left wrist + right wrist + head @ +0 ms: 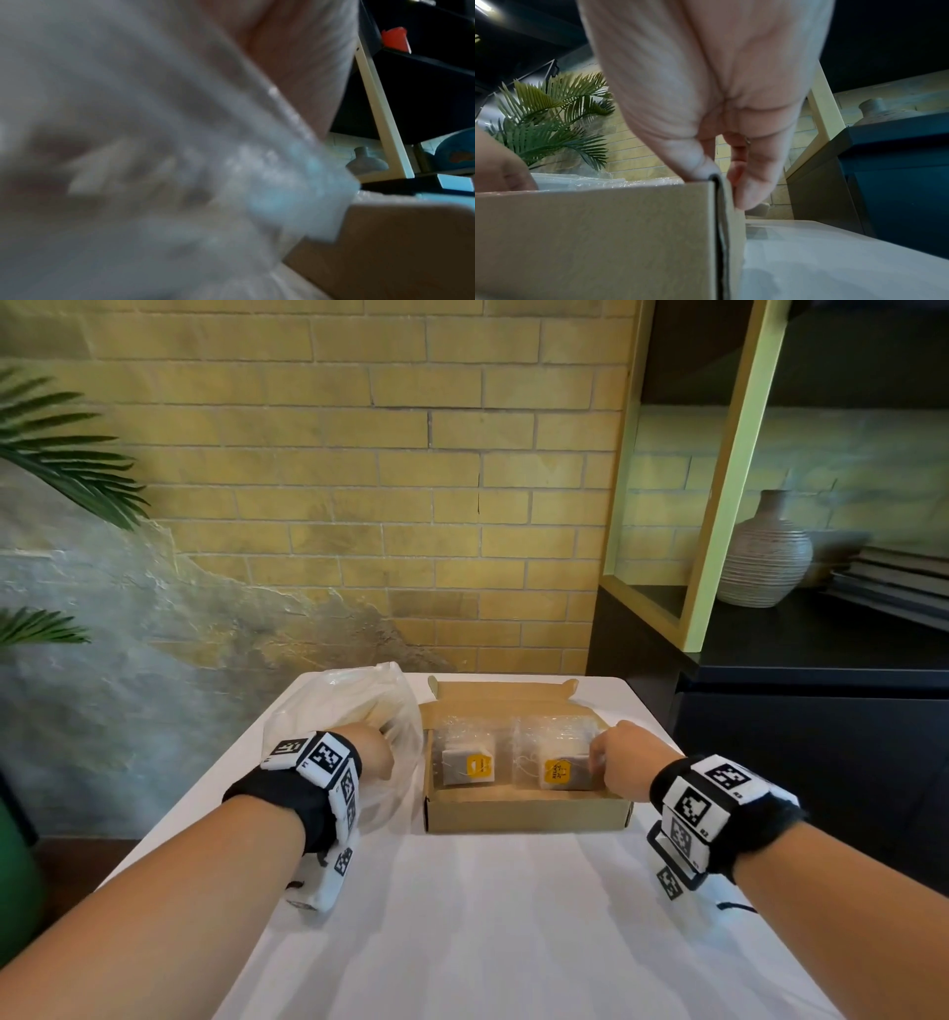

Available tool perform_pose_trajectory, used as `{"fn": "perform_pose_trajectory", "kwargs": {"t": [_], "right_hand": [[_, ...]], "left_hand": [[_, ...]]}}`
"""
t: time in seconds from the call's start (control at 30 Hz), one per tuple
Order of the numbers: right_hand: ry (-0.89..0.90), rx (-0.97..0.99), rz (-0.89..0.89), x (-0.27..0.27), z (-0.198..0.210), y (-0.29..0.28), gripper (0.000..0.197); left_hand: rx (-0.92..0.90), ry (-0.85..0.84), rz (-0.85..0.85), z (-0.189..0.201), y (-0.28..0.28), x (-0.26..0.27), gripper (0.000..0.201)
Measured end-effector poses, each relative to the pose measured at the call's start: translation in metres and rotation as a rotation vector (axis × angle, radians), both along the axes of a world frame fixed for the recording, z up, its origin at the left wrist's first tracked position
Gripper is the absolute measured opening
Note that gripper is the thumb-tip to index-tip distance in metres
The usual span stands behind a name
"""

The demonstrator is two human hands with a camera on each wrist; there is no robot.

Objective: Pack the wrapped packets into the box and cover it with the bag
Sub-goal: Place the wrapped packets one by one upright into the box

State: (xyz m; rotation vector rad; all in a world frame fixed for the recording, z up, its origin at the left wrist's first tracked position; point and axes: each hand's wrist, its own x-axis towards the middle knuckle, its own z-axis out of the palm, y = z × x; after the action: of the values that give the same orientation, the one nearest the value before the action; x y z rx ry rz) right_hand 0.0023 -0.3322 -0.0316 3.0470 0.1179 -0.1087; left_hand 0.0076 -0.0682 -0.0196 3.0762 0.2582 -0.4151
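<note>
An open cardboard box (529,814) sits at the table's far middle, its lid flap folded back. Two clear-wrapped packets lie side by side in it, one on the left (467,757) and one on the right (557,757), each showing a yellow tag. My right hand (616,762) pinches the box's right wall near the front corner. In the right wrist view the right hand (723,186) has its thumb inside the box (603,233) and its fingers outside. My left hand (377,752) grips the crumpled clear plastic bag (349,706) left of the box. The bag (128,142) blurs most of the left wrist view.
The white table (488,916) stretches toward me. A black cabinet (821,711) with a ribbed vase (765,557) and a yellow-green frame stands close on the right. Palm leaves (61,454) hang at the left, and a brick wall rises behind the table.
</note>
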Motion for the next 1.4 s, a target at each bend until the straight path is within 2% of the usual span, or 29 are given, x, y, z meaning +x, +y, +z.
{"fn": "perform_pose_trajectory", "kwargs": {"t": [0.17,0.3,0.4,0.57,0.73,0.87,0.97,1.03,1.1,1.17,1.23,1.3,1.4], "right_hand": [[-0.008,0.012,-0.001,0.001,0.000,0.000,0.029],[0.011,0.031,-0.021,0.002,0.001,0.000,0.029],[0.026,0.081,-0.032,0.003,0.005,-0.001,0.030],[-0.009,0.225,-0.018,0.002,0.013,-0.004,0.030],[-0.100,0.384,0.020,0.005,0.022,0.001,0.027],[-0.229,0.552,0.149,0.001,0.027,0.014,0.042],[-0.339,0.570,0.295,-0.004,0.030,0.026,0.075],[-0.384,0.545,0.369,-0.005,0.029,0.033,0.098],[-0.377,0.522,0.407,-0.004,0.027,0.039,0.117],[-0.339,0.529,0.406,-0.005,0.024,0.043,0.126],[-0.355,0.573,0.409,-0.006,0.020,0.046,0.128],[-0.490,0.636,0.445,-0.007,0.016,0.046,0.122],[-0.814,0.705,0.495,0.000,0.013,0.042,0.090]], "left_hand": [[-0.163,-0.070,0.001,0.008,0.006,0.007,0.043],[-0.156,-0.204,0.007,0.024,0.006,0.004,0.029],[-0.168,-0.337,0.045,0.032,0.008,0.006,0.033],[-0.374,-0.538,0.151,0.034,0.013,0.008,0.029],[-0.608,-0.685,0.133,0.049,0.011,0.002,0.042],[-0.841,-0.734,0.102,0.057,0.007,0.002,0.040],[-1.079,-0.720,0.078,0.063,-0.002,0.002,0.036],[-1.281,-0.638,0.062,0.067,-0.009,0.000,0.033],[-1.432,-0.532,0.058,0.071,-0.019,-0.005,0.027],[-1.515,-0.462,0.060,0.071,-0.029,-0.008,0.026],[-1.588,-0.402,0.059,0.069,-0.038,-0.009,0.026],[-1.657,-0.354,0.070,0.065,-0.045,-0.009,0.025],[-1.653,-0.292,0.097,0.057,-0.053,-0.006,0.022]]}}
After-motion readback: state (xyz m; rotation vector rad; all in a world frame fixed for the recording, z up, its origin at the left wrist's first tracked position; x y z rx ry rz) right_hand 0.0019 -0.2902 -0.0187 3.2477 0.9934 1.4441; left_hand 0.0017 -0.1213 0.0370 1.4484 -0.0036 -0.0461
